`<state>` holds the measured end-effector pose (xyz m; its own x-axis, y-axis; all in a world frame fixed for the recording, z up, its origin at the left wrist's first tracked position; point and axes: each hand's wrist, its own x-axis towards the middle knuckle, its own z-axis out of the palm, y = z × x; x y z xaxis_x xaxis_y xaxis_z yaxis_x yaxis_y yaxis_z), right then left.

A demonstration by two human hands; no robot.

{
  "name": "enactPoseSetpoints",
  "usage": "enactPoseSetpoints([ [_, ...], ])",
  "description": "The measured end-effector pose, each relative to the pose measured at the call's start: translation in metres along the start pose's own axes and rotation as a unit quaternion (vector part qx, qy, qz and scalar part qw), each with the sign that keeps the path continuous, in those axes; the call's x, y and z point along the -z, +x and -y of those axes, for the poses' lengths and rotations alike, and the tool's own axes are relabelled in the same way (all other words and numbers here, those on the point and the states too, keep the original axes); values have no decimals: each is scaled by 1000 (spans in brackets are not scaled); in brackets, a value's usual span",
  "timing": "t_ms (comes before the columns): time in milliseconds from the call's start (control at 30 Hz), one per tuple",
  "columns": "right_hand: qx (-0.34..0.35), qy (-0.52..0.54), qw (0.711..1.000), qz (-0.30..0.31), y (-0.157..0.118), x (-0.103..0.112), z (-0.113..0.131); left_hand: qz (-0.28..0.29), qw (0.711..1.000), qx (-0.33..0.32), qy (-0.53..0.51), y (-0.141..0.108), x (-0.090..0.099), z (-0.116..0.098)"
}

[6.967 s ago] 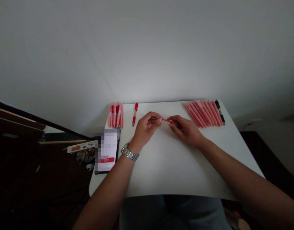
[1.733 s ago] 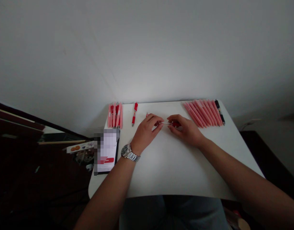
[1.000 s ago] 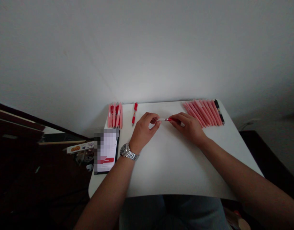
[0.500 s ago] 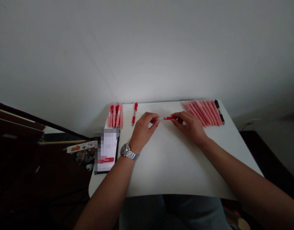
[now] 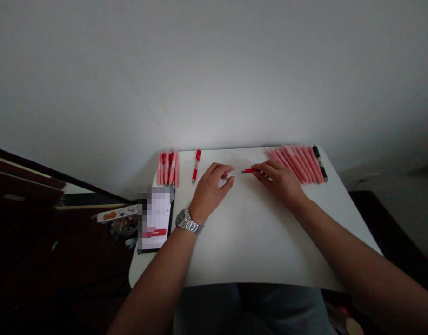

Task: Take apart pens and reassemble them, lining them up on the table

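My right hand [image 5: 278, 179] pinches the red part of a pen [image 5: 248, 170] between thumb and fingertips, above the middle of the white table. A pale, see-through length extends from its left end toward my left hand [image 5: 211, 186]. The left thumb and forefinger stand apart around the far end of that pale length. A small shiny bit shows among the left fingers, too small to name. A silver watch [image 5: 189, 221] is on my left wrist. Behind the left hand lies a single red pen [image 5: 196, 166].
Several pink-wrapped pens [image 5: 168, 168] lie at the table's back left. A row of pink pen-shaped sleeves [image 5: 294, 163] lies at the back right, beside a black pen [image 5: 319, 163]. A phone [image 5: 156, 225] rests on the white table [image 5: 256, 242] near its left edge. A wall rises behind.
My left thumb and forefinger have parted from their pinch on the pale end of the pen. The right hand has shifted slightly right, still gripping the red part. A digit on the phone changed.
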<state>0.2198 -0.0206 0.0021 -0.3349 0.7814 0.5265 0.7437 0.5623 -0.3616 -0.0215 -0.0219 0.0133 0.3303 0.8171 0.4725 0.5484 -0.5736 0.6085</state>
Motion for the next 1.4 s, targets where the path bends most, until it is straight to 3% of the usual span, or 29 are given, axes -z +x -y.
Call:
enactPoseSetpoints([
  [533,-15,-45,999,27,0,-1,-4,39,999,0,27,-1,-1,1],
  [1400,0,-72,997,13,0,5,4,69,997,21,32,-3,-4,6],
])
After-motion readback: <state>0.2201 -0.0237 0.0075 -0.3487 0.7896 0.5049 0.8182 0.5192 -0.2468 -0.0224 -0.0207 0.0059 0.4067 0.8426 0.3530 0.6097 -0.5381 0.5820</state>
